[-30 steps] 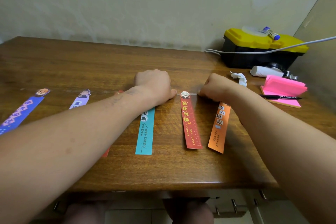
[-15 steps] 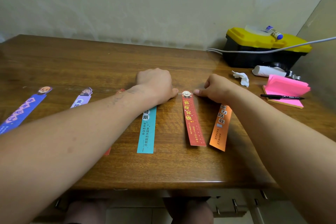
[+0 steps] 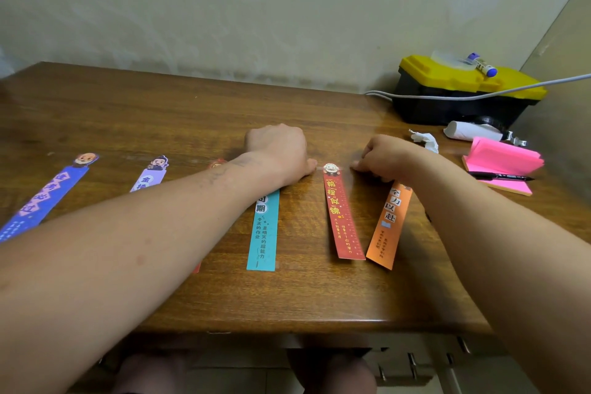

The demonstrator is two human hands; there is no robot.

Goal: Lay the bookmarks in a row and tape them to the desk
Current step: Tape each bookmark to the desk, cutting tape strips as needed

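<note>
We see a yellow-lidded black plastic toolbox (image 3: 447, 105) at two o'clock, a black pen (image 3: 499, 176) on a pink notepad (image 3: 505, 160).

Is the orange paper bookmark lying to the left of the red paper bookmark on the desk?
No, the orange paper bookmark lies just right of the red paper bookmark.

The right hand (image 3: 383, 157) was a closed fist a second before, just right of the head of the red bookmark (image 3: 343, 214). Half a second before, it had loosened and its forefinger had reached almost to that head. It then drew back and curled under again, fingertips (image 3: 355, 165) on the desk (image 3: 160, 112), the gap wider.
</note>
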